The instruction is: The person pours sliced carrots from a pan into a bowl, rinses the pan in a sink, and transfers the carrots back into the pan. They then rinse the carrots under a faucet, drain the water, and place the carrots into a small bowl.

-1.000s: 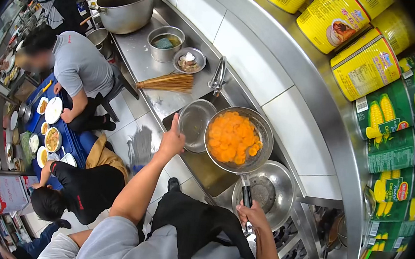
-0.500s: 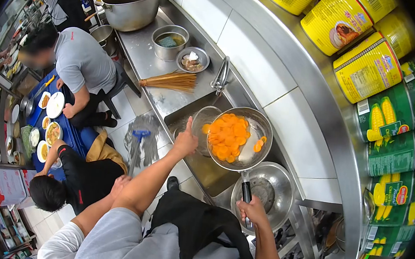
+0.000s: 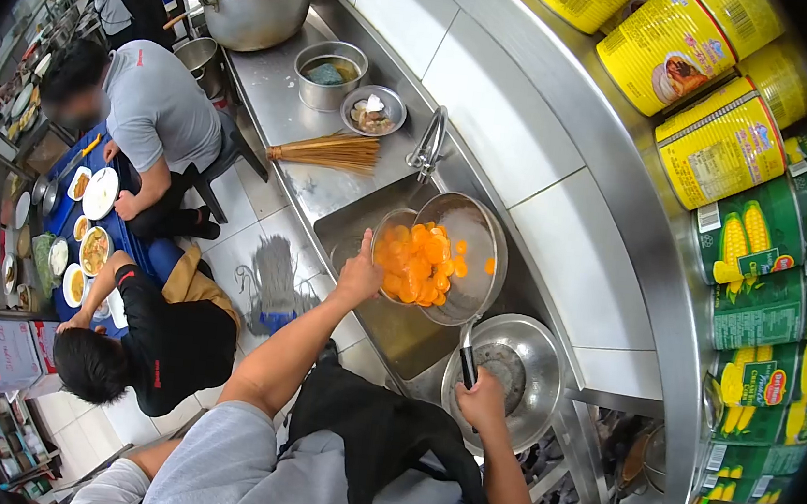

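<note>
Over the sink [image 3: 403, 341], the right hand [image 3: 483, 403] clasps a tilted pan [image 3: 485, 236], fingers closed; the left hand [image 3: 358, 279] meets a bowl [image 3: 393, 220], grip unclear. Overtilting could scatter orange slices [image 3: 417, 263].

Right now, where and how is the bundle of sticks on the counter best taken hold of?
Grip the bundle by its narrow end, coming from the front edge of the counter. The sticks gather there, beside that edge; their other end fans out toward the tap, probably too wide for a firm grip.
</note>
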A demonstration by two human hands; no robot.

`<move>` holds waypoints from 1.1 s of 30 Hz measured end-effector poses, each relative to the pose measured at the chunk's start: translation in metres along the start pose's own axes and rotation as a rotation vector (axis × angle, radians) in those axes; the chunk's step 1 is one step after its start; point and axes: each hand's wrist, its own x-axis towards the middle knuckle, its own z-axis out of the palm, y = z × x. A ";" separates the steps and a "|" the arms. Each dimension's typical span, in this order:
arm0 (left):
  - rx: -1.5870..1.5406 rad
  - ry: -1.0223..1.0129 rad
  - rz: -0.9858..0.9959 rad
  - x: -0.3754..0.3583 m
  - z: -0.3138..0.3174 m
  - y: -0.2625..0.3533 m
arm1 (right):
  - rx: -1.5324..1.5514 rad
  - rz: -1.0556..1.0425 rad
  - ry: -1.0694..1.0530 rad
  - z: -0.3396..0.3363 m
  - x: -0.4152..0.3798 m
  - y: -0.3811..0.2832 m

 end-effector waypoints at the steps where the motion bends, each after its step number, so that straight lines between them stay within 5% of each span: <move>1: -0.009 -0.017 -0.027 0.003 0.005 -0.005 | -0.002 -0.002 -0.002 -0.001 -0.001 -0.005; 25: -0.283 -0.113 -0.046 -0.005 0.028 -0.037 | -0.087 0.007 0.027 -0.040 -0.014 0.037; 31: -0.409 -0.010 -0.008 0.003 0.012 -0.045 | 0.117 -0.026 -0.028 -0.039 -0.004 0.036; 33: -0.432 0.035 -0.015 0.007 -0.005 -0.048 | 0.562 0.197 -0.235 -0.049 -0.004 0.024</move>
